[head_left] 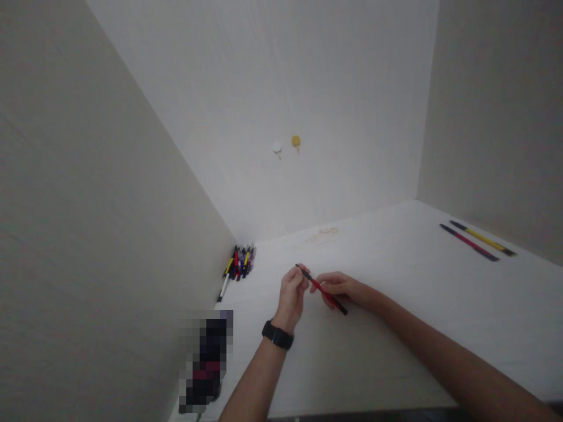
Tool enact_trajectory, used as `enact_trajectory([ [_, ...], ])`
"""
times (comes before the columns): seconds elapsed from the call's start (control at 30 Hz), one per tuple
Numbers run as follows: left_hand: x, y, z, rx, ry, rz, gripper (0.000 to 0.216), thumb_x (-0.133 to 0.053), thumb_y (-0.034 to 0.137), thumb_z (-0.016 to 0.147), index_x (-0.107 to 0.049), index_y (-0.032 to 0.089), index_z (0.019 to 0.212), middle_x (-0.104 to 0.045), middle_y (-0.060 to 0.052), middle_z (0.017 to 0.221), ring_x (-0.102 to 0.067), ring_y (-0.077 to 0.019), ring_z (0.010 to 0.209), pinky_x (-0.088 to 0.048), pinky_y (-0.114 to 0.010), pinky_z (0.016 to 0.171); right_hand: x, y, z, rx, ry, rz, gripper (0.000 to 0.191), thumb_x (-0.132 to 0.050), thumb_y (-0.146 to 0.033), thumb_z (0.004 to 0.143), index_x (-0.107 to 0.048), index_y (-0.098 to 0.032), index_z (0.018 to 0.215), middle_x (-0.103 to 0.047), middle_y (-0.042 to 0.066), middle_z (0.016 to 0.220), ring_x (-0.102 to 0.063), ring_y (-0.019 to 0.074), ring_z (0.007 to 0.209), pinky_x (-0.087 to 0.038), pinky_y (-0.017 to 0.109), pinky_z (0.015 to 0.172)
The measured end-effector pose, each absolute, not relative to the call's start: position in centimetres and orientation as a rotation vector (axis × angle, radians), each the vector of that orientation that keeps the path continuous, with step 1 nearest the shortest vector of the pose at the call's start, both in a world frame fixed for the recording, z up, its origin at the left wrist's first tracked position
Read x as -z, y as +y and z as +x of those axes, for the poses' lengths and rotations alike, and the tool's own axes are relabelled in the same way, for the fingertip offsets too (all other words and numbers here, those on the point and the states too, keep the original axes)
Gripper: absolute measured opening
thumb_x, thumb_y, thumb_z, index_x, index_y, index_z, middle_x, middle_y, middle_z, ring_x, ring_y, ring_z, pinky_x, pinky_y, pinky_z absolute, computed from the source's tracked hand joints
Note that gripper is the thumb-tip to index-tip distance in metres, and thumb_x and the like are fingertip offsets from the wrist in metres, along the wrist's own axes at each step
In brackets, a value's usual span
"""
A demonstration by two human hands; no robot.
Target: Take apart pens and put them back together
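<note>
Red pen (322, 290) held between both hands, left hand (292, 293) at its tip, right hand (341, 289) mid-barrel

Both forearms are reaching in over the near edge of the tabletop (409, 264), converging toward its far left corner. Left hand (292, 293) is standing upright, wrist bent, fingers pinching closed. Right hand (341, 290) is lying lower just beside it, fingers curling shut.

Our left hand (292, 293) and right hand (341, 288) meet over the middle of the tabletop (396, 351), both gripping a pen (323, 290) between them. Behind them and to the left, a heap of pens (238, 264) sits in the far corner. Well off to the right, two pens (475, 240) lie side by side near the right wall (497, 117).
</note>
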State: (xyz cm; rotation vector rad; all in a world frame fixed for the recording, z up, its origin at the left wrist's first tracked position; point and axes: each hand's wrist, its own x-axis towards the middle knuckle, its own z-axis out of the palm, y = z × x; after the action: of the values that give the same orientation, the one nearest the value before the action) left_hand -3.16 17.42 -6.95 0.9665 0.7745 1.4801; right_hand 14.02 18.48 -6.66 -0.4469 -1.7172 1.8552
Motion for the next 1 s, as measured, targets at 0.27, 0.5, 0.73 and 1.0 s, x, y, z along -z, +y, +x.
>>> enact_trajectory([
  [0.27,6.7,17.23,-3.0,-1.5,0.757,0.953,0.023,-0.074,0.033,0.073,-0.065,0.012,0.076,-0.049,0.002,0.065,-0.037,-0.006,0.056,-0.031,-0.02,0.054,6.73,18.42,13.84,-1.792,-1.747,-0.501,0.038,-0.071,-0.045,0.073,-0.045,-0.018,0.075,-0.058,-0.005,0.053,-0.045,0.0064,0.041,-0.031,0.018,0.04],
  [0.5,6.7,17.34,-3.13,-1.508,0.755,0.964,0.027,-0.074,0.037,0.072,-0.064,0.013,0.078,-0.049,0.001,0.067,-0.036,-0.0064,0.054,-0.029,-0.021,0.05,6.57,18.63,14.21,-1.81,-1.741,-0.455,0.04,-0.056,-0.052,0.084,-0.058,-0.013,0.093,-0.056,-0.003,0.054,-0.039,0.0061,0.04,-0.024,0.019,0.039],
  [0.73,6.51,17.21,-2.94,-1.511,0.77,0.973,0.03,-0.075,0.04,0.071,-0.064,0.012,0.076,-0.052,0.0,0.067,-0.037,-0.0061,0.055,-0.029,-0.021,0.053,6.93,18.75,14.07,-1.791,-1.777,-0.515,0.034,-0.069,-0.043,0.076,-0.046,-0.018,0.077,-0.06,-0.005,0.055,-0.041,0.0055,0.039,-0.026,0.018,0.037],
  [1.0,6.5,17.19,-2.98,-1.503,0.774,0.974,0.032,-0.076,0.043,0.07,-0.064,0.013,0.076,-0.052,0.001,0.068,-0.034,-0.0055,0.052,-0.028,-0.021,0.05,6.52,18.63,14.31,-1.844,-1.734,-0.478,0.038,-0.051,-0.049,0.087,-0.059,-0.012,0.093,-0.057,-0.003,0.054,-0.031,0.0036,0.035,-0.018,0.017,0.034],
])
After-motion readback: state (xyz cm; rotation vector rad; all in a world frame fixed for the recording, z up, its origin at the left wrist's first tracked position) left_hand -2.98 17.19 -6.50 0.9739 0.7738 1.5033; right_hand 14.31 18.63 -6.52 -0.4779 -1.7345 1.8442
